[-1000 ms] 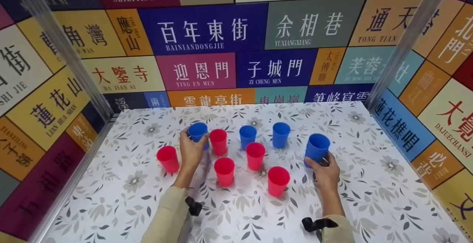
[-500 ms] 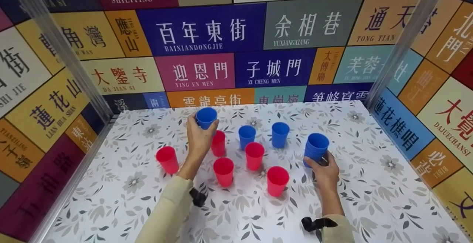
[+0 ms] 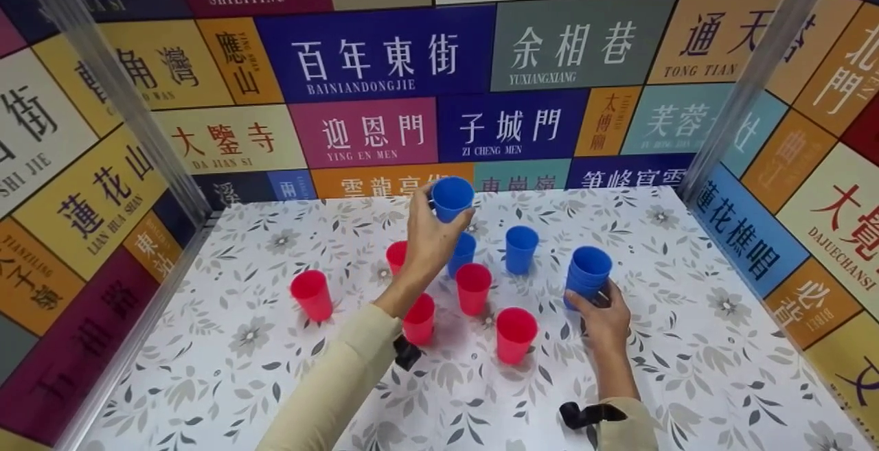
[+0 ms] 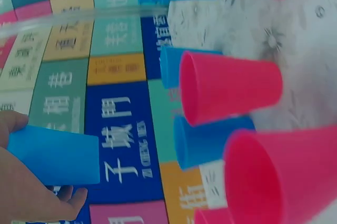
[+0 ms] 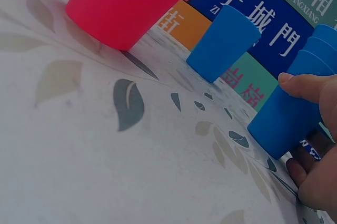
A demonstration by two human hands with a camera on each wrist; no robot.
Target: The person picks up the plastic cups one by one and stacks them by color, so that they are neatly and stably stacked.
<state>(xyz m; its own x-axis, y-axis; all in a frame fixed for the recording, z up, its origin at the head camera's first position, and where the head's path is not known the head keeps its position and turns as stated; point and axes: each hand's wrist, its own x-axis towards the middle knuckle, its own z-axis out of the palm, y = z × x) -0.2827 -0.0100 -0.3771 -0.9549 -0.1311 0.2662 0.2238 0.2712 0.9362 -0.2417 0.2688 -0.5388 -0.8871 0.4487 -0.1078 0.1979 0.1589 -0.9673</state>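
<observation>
My left hand grips a blue cup and holds it up above the far part of the table, mouth upward. In the left wrist view the fingers wrap the side of this blue cup. At the right, my right hand holds a stack of nested blue cups near its base. The right wrist view shows several rims in the blue stack, with the thumb across its side. Two single blue cups stand between the hands: one in plain sight, another partly behind the left hand.
Several red cups stand upright: one at the left, one in the middle, one nearer the front. My left forearm partly covers another red cup. The floral-covered table is bounded by walls with printed signs.
My left hand has lifted the blue cup from beside the far-left red cup and carried it up and to the right. The right hand and its stack have stayed in place.
</observation>
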